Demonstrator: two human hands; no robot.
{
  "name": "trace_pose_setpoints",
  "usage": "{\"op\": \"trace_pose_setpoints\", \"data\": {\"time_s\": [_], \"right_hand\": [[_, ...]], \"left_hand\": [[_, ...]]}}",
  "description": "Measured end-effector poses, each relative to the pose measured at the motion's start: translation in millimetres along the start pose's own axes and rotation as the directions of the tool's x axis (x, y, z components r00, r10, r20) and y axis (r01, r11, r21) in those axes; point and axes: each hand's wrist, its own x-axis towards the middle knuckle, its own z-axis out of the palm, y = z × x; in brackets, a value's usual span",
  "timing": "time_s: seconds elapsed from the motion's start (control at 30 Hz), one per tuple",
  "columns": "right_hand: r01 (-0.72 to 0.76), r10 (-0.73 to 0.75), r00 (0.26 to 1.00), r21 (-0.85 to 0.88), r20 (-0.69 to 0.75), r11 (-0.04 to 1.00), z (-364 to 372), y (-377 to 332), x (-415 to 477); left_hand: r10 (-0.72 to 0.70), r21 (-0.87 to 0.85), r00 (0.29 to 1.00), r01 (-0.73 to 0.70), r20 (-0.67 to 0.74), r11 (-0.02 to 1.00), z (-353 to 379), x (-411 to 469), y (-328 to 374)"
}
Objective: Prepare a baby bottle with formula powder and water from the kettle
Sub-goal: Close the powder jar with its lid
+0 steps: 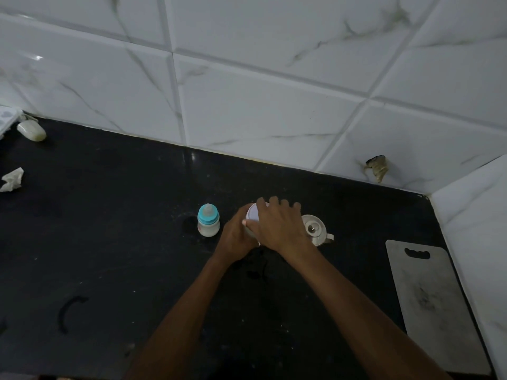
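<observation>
The formula container (252,215) stands on the dark worktop (109,242) at the centre of the frame, between the baby bottle (208,220) a little to its left and the kettle (317,230) just to its right. It seems a light, stiff, smooth can, so I judge it is best held round the side wall. Both of the 2 hands hold it: the left hand (237,238) curls round its side, and the right hand (278,227) lies over its top with bent fingers.
</observation>
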Motion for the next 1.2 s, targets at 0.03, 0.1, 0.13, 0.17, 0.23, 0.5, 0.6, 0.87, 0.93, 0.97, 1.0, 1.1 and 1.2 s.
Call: {"op": "trace_pose_setpoints", "data": {"time_s": [0.03,0.1,0.13,0.17,0.23,0.5,0.6,0.87,0.93,0.97,1.0,1.1,1.2], "right_hand": [[-0.024,0.024,1.000,0.010,-0.001,1.000,2.0,-1.6,-1.6],[-0.030,0.030,0.999,0.040,0.011,0.999,3.6,-0.1,-2.4],[0.000,-0.001,1.000,0.056,0.022,0.998,3.1,2.9,-1.7],[0.055,-0.058,0.997,0.073,0.042,0.996,1.5,7.1,-0.1],[0.204,-0.213,0.971,0.088,0.109,0.975,-4.4,17.7,4.4],[0.484,-0.457,0.859,-0.075,0.233,0.872,-23.9,40.2,20.3],[0.483,-0.454,0.848,-0.048,0.275,0.874,-23.8,39.4,20.4],[0.343,-0.336,0.931,-0.020,0.144,0.939,-14.6,30.5,13.2],[0.264,-0.261,0.961,-0.027,0.090,0.964,-9.3,25.1,10.0],[0.223,-0.222,0.973,-0.017,0.066,0.975,-6.5,21.5,8.5],[0.188,-0.188,0.981,0.000,0.048,0.982,-3.9,17.5,7.4],[0.125,-0.126,0.991,0.032,0.036,0.992,1.1,7.7,6.5],[0.144,-0.145,0.988,0.033,0.050,0.989,-1.1,10.7,6.8]], "left_hand": [[0.016,-0.003,1.000,-0.016,-0.008,1.000,-0.3,-1.0,-0.1],[0.029,-0.018,0.999,-0.029,-0.024,0.999,-1.2,-1.5,-0.5],[0.027,-0.024,0.999,-0.027,-0.024,0.999,-0.7,0.0,-2.6],[0.016,-0.032,1.000,-0.017,-0.016,0.999,-0.6,0.6,-3.1],[0.000,0.000,1.000,0.000,0.017,1.000,-0.6,1.1,-2.9],[-0.038,-0.022,0.997,0.040,0.067,0.999,0.9,1.0,4.7],[-0.065,-0.094,0.998,0.066,0.016,0.993,-0.8,1.2,2.0],[-0.059,-0.064,0.998,0.059,-0.005,0.996,-2.0,0.7,5.0],[-0.060,-0.061,0.998,0.059,-0.003,0.996,-1.0,0.5,1.6],[-0.060,-0.053,0.998,0.061,0.005,0.997,-0.1,0.7,0.6],[-0.047,-0.045,0.999,0.047,0.013,0.998,0.9,1.6,-1.1],[-0.032,0.018,0.997,0.031,0.063,0.999,1.8,2.4,-1.3],[0.007,-0.014,1.000,-0.007,0.024,1.000,2.7,3.1,-6.3]]}}
